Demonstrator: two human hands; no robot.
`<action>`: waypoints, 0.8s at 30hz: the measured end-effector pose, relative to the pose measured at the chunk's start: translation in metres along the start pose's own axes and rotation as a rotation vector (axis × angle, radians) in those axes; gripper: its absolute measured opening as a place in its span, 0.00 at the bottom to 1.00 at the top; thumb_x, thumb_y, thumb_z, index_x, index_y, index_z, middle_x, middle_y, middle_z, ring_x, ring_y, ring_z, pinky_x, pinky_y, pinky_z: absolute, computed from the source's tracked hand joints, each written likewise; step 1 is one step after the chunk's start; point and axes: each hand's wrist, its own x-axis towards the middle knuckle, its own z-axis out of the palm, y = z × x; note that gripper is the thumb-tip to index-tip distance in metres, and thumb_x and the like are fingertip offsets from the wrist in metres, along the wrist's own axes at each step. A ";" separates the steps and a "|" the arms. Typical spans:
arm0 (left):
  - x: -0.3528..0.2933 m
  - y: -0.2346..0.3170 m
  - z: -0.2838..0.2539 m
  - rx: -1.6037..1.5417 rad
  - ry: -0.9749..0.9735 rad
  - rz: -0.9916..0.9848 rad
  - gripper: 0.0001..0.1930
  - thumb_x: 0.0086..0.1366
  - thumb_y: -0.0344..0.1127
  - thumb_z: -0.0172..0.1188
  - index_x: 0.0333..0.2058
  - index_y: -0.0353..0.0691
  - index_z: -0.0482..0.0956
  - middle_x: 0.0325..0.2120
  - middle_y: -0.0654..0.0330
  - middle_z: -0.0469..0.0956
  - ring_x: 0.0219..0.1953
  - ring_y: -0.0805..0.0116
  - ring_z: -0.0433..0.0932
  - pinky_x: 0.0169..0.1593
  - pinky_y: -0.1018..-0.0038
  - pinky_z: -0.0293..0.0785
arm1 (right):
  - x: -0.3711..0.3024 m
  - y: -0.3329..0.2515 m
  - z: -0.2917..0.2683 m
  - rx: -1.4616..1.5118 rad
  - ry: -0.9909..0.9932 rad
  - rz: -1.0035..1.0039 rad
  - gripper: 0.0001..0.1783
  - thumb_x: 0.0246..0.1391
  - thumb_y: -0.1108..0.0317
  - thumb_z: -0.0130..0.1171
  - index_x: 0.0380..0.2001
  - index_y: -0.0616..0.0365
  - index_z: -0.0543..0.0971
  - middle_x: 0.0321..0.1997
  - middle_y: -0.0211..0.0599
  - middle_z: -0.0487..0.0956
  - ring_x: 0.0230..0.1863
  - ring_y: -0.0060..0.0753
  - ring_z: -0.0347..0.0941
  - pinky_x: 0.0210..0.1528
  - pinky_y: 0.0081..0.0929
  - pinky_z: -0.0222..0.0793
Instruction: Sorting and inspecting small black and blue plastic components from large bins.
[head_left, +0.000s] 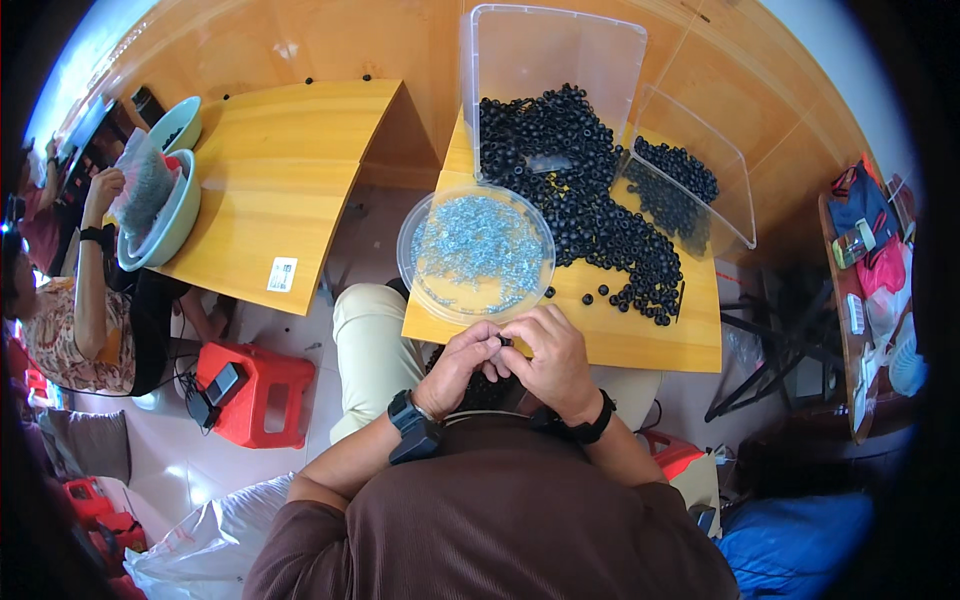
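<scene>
Close to my body, just off the table's near edge, my left hand [460, 369] and my right hand [553, 362] meet with fingers pinched together. Between the fingertips is a small black round part [504, 342], mostly covered. Right beyond the hands stands a round clear tub [405, 250] with many tiny silvery metal pieces [475, 245], too small to tell their kind. Many black ring-like plastic parts [600, 225] spread over the table to its right. More dark parts show below my hands, partly hidden.
A clear bin [555, 45] lies tipped at the back of the yellow table [640, 345], its black parts spilling forward. Another clear box [735, 195] holds more on the right. Leftward, a person [90, 310] holds a plastic bag [145, 190] over a green basin [187, 215]. A red stool [255, 395] stands nearby.
</scene>
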 end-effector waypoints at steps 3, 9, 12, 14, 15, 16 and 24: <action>0.001 -0.004 -0.006 -0.011 -0.008 -0.014 0.10 0.68 0.37 0.46 0.38 0.37 0.73 0.25 0.64 0.74 0.30 0.77 0.74 0.35 0.81 0.70 | -0.002 0.001 0.004 -0.027 -0.024 0.028 0.12 0.36 0.73 0.66 0.28 0.56 0.77 0.30 0.35 0.76 0.34 0.42 0.72 0.35 0.33 0.68; -0.005 -0.001 -0.024 -0.023 0.050 -0.026 0.12 0.68 0.39 0.46 0.38 0.37 0.72 0.27 0.61 0.75 0.29 0.73 0.75 0.36 0.80 0.69 | 0.011 0.006 0.003 0.096 -0.104 -0.003 0.08 0.40 0.72 0.66 0.27 0.57 0.79 0.29 0.37 0.76 0.34 0.41 0.73 0.35 0.33 0.68; -0.012 0.005 -0.035 -0.009 0.141 0.040 0.13 0.67 0.42 0.47 0.37 0.37 0.72 0.26 0.60 0.75 0.29 0.71 0.75 0.34 0.79 0.69 | 0.027 0.016 0.009 0.149 -0.145 0.058 0.06 0.43 0.72 0.64 0.27 0.60 0.79 0.28 0.39 0.77 0.34 0.42 0.73 0.36 0.33 0.68; -0.017 0.003 -0.049 -0.038 0.246 0.090 0.14 0.67 0.44 0.48 0.36 0.38 0.71 0.25 0.60 0.75 0.28 0.70 0.75 0.33 0.78 0.68 | 0.043 0.019 0.019 0.127 -0.200 0.061 0.05 0.46 0.73 0.61 0.28 0.62 0.78 0.28 0.40 0.78 0.34 0.43 0.73 0.37 0.33 0.68; -0.019 0.004 -0.053 -0.062 0.264 0.085 0.11 0.67 0.39 0.45 0.35 0.38 0.72 0.26 0.61 0.75 0.28 0.72 0.75 0.34 0.79 0.68 | 0.050 0.021 0.027 0.116 -0.216 0.028 0.04 0.47 0.72 0.59 0.28 0.61 0.78 0.29 0.40 0.78 0.35 0.43 0.73 0.39 0.34 0.69; -0.020 0.004 -0.055 -0.065 0.262 0.085 0.11 0.67 0.39 0.45 0.35 0.38 0.72 0.26 0.61 0.75 0.28 0.72 0.75 0.34 0.79 0.68 | 0.056 0.026 0.036 0.113 -0.218 0.029 0.04 0.47 0.72 0.59 0.28 0.61 0.78 0.29 0.40 0.78 0.35 0.43 0.73 0.39 0.34 0.69; -0.027 0.001 -0.063 -0.122 0.346 0.117 0.10 0.67 0.39 0.46 0.34 0.38 0.71 0.25 0.60 0.75 0.27 0.71 0.75 0.33 0.78 0.69 | 0.064 0.034 0.080 -0.077 -0.356 -0.043 0.04 0.46 0.73 0.56 0.28 0.58 0.78 0.30 0.38 0.79 0.38 0.45 0.74 0.41 0.38 0.69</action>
